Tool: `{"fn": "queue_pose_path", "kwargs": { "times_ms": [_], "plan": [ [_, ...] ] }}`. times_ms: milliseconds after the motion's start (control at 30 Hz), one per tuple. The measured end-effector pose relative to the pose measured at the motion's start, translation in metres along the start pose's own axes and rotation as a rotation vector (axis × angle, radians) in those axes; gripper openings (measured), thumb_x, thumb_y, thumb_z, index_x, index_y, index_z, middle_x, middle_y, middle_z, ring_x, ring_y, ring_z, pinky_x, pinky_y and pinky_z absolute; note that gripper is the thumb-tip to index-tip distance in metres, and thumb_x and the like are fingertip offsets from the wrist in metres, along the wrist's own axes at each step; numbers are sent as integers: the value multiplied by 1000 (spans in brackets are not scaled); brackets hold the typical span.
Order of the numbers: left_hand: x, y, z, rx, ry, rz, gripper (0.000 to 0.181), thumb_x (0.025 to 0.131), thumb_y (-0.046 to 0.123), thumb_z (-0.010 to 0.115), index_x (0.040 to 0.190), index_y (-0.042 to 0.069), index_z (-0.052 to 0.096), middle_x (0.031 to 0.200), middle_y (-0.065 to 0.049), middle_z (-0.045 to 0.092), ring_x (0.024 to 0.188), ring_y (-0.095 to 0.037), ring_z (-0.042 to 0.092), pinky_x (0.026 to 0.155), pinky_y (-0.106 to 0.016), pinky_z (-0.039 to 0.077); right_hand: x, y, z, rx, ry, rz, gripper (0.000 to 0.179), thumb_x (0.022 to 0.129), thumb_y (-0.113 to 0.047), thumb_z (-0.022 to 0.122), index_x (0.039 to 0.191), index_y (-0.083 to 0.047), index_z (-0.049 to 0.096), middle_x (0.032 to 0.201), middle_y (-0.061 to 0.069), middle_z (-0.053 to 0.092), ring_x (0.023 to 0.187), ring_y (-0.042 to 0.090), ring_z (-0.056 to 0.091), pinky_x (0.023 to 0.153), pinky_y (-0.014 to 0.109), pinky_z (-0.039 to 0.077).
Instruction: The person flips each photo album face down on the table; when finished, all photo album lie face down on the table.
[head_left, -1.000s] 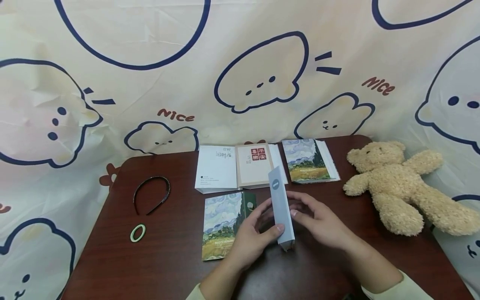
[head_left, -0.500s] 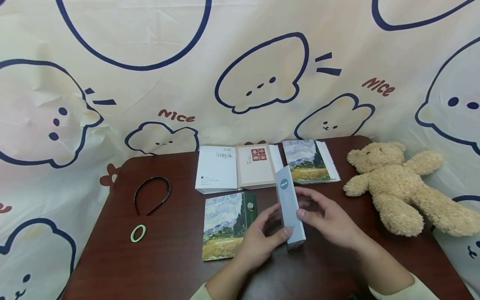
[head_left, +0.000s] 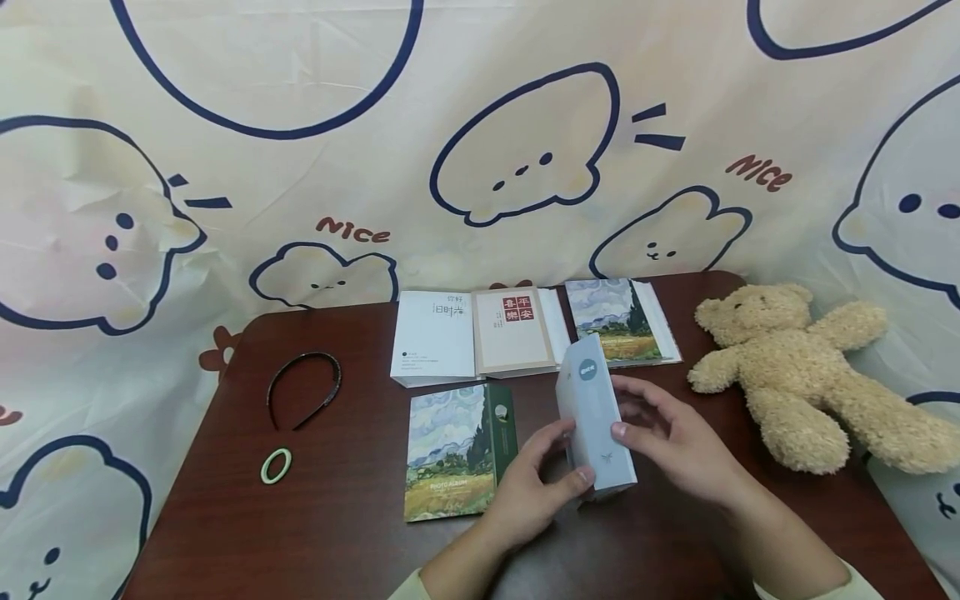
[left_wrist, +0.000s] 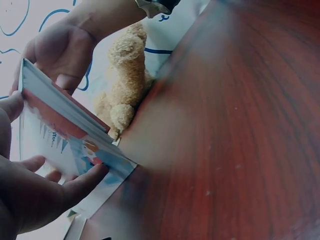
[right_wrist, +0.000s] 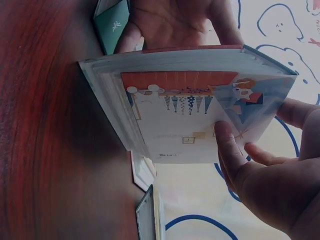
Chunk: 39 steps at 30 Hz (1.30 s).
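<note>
Green ring (head_left: 288,461): one, left side of the frame, lying on the brown counter (head_left: 337,533).
Headband (head_left: 307,356): one, black, just above the ring.
White book (head_left: 431,350): one, middle of the frame, black writing on it.
Painted books: two, with sky, trees and a yellow field; the near book (head_left: 446,442) is below the white one, the far book (head_left: 611,325) is right of the tan one.
Tan book (head_left: 512,346): one, touching the white one, with red squares on it.
Left hand (head_left: 525,492): holding the blue book, thumb on its spine.
Blue book (head_left: 603,417): one, right of the middle, held up on edge. Its spine is pale blue with a round teal badge. Its cover has red on top, little flags and a blue corner.
Right hand (head_left: 678,442): holding the blue book's other side, thumb by the spine.
Teddy bear (head_left: 795,375): one, fluffy and tan, right side of the frame.
</note>
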<state>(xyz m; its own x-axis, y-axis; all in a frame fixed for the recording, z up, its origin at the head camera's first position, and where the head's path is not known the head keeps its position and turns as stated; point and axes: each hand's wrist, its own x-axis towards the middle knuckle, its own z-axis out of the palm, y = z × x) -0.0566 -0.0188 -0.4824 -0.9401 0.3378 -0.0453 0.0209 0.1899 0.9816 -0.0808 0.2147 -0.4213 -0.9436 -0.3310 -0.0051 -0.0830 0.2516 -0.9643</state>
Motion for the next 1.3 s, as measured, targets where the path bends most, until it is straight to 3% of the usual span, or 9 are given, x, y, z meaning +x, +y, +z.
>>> {"fn": "queue_pose_path", "kwargs": {
  "times_ms": [300,800,1000,1167,1300],
  "plan": [
    [-1,-7,4,26,-7,4,61,96,40,74,151,23,53,153,1,51,136,-23,53,114,-45,39,-4,7,-6,-3,13,-8,55,103,-15,66,153,-9,45,129,17,63,110,21,66,84,32,59],
    [0,-9,7,38,-32,2,58,95,34,76,148,19,58,157,3,48,145,-21,42,118,-42,36,-13,22,-20,9,53,20,56,103,-12,65,153,0,44,142,23,55,120,9,63,90,27,57],
    [1,-13,9,-71,-89,-20,56,96,23,75,147,9,58,161,-1,42,147,-28,39,103,-34,52,-17,30,-25,25,70,11,55,103,-8,64,153,4,43,143,29,54,119,6,62,89,25,56],
    [1,-13,11,-65,-100,-35,56,96,23,74,148,8,56,162,-1,40,145,-25,42,98,-25,53,-20,36,-30,27,90,46,57,103,-7,63,154,4,40,146,30,51,120,-1,58,91,20,54],
    [-1,-13,11,-52,-95,-30,55,97,23,74,147,9,57,162,-2,42,141,-24,46,97,-26,54,-21,41,-34,10,118,90,59,103,-8,64,155,4,40,147,31,50,120,-5,56,92,17,52]
  ]
}}
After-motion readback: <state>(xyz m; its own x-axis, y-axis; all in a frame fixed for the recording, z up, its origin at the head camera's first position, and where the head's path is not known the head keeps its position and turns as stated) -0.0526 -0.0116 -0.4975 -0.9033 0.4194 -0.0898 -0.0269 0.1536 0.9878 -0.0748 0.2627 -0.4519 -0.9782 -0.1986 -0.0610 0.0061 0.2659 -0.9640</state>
